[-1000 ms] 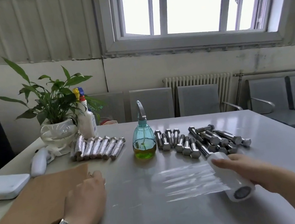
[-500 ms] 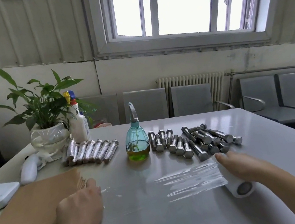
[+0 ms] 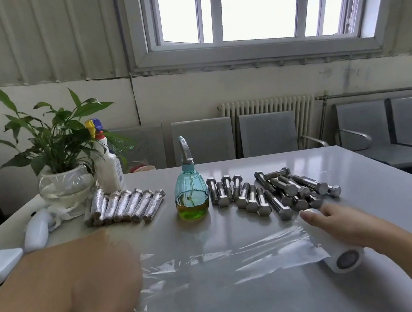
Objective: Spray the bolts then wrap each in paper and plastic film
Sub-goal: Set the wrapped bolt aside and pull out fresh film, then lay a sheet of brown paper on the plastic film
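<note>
Film stretched flat across table between hands. Right hand curled over film roll, gripping it. Left hand blurred, lying on film's left end; grip cannot tell. Bare bolts just behind roll. Spray bottle mid-table; wrapped bolts, brown paper, plant left.

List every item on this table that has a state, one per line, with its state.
Film roll: on its side, partly unrolled.
Plastic film: drawn out flat on the table, wrinkled.
Left hand: pressing the film's free end.
Right hand: resting over the roll.
Spray bottle: upright, about a third full.
Bare bolts: lying unwrapped.
Wrapped bolts: in a row.
Brown paper: flat.
</note>
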